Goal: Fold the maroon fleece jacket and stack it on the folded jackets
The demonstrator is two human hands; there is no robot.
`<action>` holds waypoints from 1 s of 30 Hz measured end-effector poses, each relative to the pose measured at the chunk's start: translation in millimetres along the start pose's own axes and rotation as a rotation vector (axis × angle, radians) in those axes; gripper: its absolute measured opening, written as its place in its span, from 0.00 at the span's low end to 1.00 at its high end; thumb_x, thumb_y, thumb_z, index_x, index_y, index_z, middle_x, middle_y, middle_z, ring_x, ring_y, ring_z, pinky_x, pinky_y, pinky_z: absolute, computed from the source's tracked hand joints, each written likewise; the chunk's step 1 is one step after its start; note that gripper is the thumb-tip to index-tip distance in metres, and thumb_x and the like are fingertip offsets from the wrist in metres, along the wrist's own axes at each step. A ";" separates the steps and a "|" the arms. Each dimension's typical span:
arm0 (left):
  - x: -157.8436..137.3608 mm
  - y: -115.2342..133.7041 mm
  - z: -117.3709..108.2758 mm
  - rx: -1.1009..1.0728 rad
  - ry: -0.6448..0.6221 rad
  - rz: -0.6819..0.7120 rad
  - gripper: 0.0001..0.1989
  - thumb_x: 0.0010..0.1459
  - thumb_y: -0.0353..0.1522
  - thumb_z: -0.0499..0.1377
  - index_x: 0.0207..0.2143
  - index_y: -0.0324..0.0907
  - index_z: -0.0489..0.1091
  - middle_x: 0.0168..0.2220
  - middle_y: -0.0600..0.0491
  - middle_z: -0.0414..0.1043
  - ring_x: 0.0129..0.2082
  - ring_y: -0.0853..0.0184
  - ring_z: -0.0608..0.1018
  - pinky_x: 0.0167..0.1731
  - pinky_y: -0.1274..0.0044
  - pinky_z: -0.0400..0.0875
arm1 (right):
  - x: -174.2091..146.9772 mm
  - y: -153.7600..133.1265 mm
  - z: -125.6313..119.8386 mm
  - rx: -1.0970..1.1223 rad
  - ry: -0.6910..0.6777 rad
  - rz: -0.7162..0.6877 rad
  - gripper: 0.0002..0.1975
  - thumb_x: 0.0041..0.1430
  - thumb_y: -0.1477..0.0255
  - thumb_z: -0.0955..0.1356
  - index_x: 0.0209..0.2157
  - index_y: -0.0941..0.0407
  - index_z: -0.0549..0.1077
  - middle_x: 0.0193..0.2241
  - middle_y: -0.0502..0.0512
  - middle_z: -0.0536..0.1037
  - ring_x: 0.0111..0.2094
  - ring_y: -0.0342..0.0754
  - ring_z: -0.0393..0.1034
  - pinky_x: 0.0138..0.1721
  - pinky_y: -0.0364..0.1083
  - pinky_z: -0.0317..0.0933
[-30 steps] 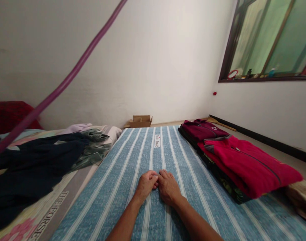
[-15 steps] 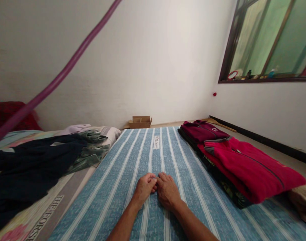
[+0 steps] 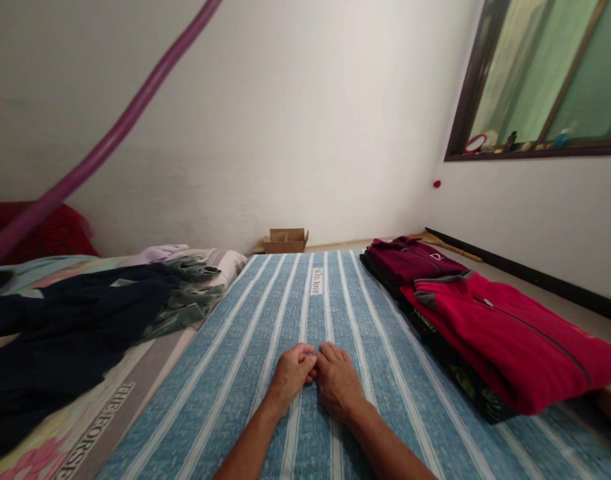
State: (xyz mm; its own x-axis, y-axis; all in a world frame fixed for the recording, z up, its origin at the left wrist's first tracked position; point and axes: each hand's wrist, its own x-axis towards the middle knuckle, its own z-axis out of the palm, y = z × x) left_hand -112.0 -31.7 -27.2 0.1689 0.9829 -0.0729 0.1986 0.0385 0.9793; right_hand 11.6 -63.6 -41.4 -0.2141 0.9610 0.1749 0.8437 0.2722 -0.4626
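My left hand (image 3: 294, 373) rests on a blue-and-white striped cloth (image 3: 245, 373), its fingers curled in and the thumb laid over them. No object shows in it. Right beside it, my right hand (image 3: 337, 380) lies palm down on the same cloth with fingers stretched forward. The thumb sides of the two hands meet or nearly meet. To the right is a stack of folded clothes, with a red zip jacket (image 3: 505, 340) in front and a maroon zip garment (image 3: 410, 258) behind it.
Dark navy clothing (image 3: 85, 333) and grey-green garments (image 3: 190, 293) spread over a patterned bed sheet (image 3: 105, 433) on the left. A cardboard box (image 3: 285, 241) stands beyond the far edge by the wall. A purple tube (image 3: 120, 127) crosses the upper left. At upper right is a window (image 3: 540, 80).
The view has turned slightly left, so the clothes and window sit a little further right. My hands hold the same pose on the cloth.
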 end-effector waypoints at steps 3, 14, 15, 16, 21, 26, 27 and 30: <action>-0.1 -1.7 0.0 -0.010 -0.001 0.004 0.10 0.44 0.33 0.55 0.31 0.38 0.67 0.18 0.59 0.67 0.17 0.73 0.70 0.20 0.81 0.63 | 0.0 -0.2 2.1 -0.007 0.012 0.000 0.21 0.62 0.75 0.55 0.55 0.56 0.64 0.58 0.59 0.62 0.61 0.54 0.49 0.59 0.55 0.43; -5.8 -10.9 2.4 -0.035 0.044 -0.022 0.10 0.47 0.29 0.52 0.33 0.38 0.67 0.19 0.58 0.66 0.18 0.74 0.69 0.19 0.82 0.63 | 12.9 -0.5 3.9 0.002 -0.054 -0.042 0.18 0.59 0.76 0.57 0.47 0.56 0.71 0.50 0.60 0.69 0.50 0.52 0.63 0.51 0.49 0.53; -5.9 -12.3 1.5 -0.040 0.061 -0.026 0.10 0.47 0.29 0.52 0.33 0.38 0.67 0.19 0.58 0.66 0.18 0.74 0.69 0.19 0.82 0.63 | 16.1 -0.8 4.9 0.007 -0.059 -0.053 0.18 0.59 0.76 0.57 0.46 0.56 0.72 0.50 0.60 0.69 0.49 0.51 0.64 0.50 0.48 0.53; -5.8 -13.7 0.5 -0.042 0.080 -0.029 0.10 0.47 0.29 0.52 0.34 0.38 0.68 0.20 0.58 0.66 0.19 0.73 0.70 0.19 0.82 0.64 | 18.8 -0.8 6.5 0.011 -0.058 -0.064 0.18 0.59 0.76 0.57 0.47 0.56 0.72 0.50 0.60 0.69 0.49 0.51 0.64 0.50 0.48 0.53; -6.5 -20.4 -1.7 -0.056 0.161 -0.052 0.10 0.46 0.29 0.54 0.33 0.38 0.68 0.22 0.57 0.67 0.21 0.72 0.71 0.18 0.83 0.64 | 23.5 5.2 18.4 0.025 -0.009 -0.134 0.20 0.58 0.76 0.57 0.50 0.55 0.70 0.53 0.59 0.68 0.55 0.53 0.59 0.55 0.50 0.49; -7.9 -20.3 -2.7 -0.127 0.214 -0.080 0.10 0.46 0.31 0.55 0.34 0.37 0.68 0.22 0.56 0.68 0.19 0.73 0.71 0.18 0.82 0.65 | 22.5 17.0 29.5 0.061 0.026 -0.155 0.20 0.59 0.75 0.56 0.46 0.55 0.73 0.52 0.58 0.69 0.54 0.52 0.60 0.55 0.50 0.50; -6.7 -18.6 -5.9 -0.141 0.235 -0.088 0.10 0.46 0.31 0.56 0.34 0.37 0.68 0.22 0.56 0.69 0.19 0.72 0.72 0.18 0.82 0.65 | 22.6 18.6 31.2 0.061 0.041 -0.159 0.19 0.59 0.74 0.57 0.46 0.55 0.74 0.51 0.58 0.70 0.54 0.52 0.60 0.55 0.50 0.51; 0.7 -10.6 -28.5 -0.153 0.422 -0.112 0.09 0.45 0.30 0.57 0.33 0.37 0.68 0.23 0.54 0.70 0.22 0.70 0.74 0.18 0.83 0.66 | 23.2 21.1 34.8 0.043 0.075 -0.164 0.19 0.59 0.72 0.57 0.45 0.57 0.74 0.50 0.58 0.71 0.53 0.53 0.62 0.55 0.50 0.51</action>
State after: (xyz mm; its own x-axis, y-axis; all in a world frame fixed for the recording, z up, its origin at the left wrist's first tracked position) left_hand -141.6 -26.2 -32.3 -0.2595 0.9572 -0.1279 0.0427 0.1436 0.9887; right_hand 7.3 -33.9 -77.4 -0.3083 0.8976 0.3151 0.7786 0.4284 -0.4586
